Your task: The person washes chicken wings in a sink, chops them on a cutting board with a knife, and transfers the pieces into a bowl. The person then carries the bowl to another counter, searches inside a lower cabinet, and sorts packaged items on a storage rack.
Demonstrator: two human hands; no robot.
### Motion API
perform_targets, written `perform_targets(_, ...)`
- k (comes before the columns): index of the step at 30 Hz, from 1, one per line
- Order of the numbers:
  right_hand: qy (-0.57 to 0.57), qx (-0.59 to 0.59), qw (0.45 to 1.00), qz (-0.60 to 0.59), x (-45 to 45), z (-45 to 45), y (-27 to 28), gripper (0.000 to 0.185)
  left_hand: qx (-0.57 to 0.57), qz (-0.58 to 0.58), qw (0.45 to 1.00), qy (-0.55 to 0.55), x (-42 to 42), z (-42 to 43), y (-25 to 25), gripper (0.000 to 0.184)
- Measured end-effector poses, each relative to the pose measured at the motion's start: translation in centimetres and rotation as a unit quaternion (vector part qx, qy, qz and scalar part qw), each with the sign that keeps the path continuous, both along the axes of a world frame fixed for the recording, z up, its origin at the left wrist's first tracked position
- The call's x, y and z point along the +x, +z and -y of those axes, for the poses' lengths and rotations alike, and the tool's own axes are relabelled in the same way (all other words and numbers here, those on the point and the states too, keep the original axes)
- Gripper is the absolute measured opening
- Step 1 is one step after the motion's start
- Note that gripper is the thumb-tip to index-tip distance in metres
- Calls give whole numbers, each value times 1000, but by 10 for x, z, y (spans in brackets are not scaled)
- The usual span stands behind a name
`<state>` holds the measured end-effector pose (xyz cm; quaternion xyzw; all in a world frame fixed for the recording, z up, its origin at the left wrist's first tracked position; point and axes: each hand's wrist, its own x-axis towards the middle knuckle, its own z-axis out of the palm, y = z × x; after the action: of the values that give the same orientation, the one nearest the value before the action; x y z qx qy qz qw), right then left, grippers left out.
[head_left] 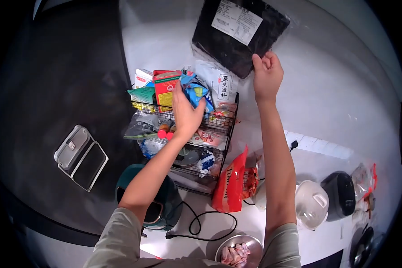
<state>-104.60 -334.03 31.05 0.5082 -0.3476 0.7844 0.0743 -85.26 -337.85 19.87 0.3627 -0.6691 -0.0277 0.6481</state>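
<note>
My right hand (268, 76) pinches the lower right corner of a flat black package (236, 38) with a white label, held up against the pale wall. My left hand (188, 109) is at the top tier of a black wire rack (230, 129), its thumb and fingers around a blue packet (195, 89). Beside that packet stands a red and yellow box (164, 89), partly behind my left fingers. A white pouch with dark characters (223, 85) is behind the rack's right side, below the black package.
A red bag (230, 187) stands right of the rack, a dark green appliance (169, 210) below it. Near the front is a metal bowl of raw meat (240, 250). A white appliance (311, 204) and black appliance (339, 194) sit right. A cable (201, 214) lies on the counter.
</note>
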Motion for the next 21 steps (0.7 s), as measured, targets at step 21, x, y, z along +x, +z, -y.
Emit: perform_targets(21, -33, 176, 981, -71, 10, 58, -60, 29, -19, 26, 999, 39, 5, -7, -7, 81)
